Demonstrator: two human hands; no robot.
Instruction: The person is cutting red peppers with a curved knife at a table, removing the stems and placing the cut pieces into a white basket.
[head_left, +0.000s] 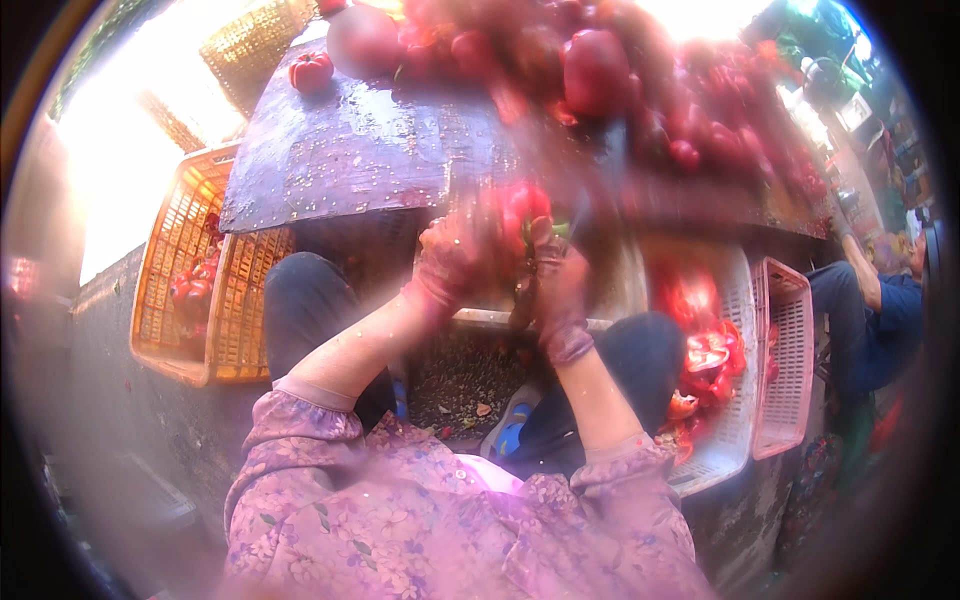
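A red bell pepper (525, 204) is between my gloved hands, just off the near edge of the table. My left hand (451, 251) grips its left side, with the fingers blurred. On the pepper's right, my right hand (561, 281) is curled near the green stem (559, 229). A dark slim object (525, 289) runs along the inner side of my right hand; blur hides whether it is a knife. Both gloves look stained and wet. Below the hands is the pale rim of a container (480, 316) between my knees.
Many red peppers (596, 71) are heaped on the seed-strewn table (330, 161). An orange crate (244, 300) with red peppers stands left. Right are a white crate (739, 420) of opened peppers (709, 352) and a pink crate (784, 367). Another person (892, 322) sits far right.
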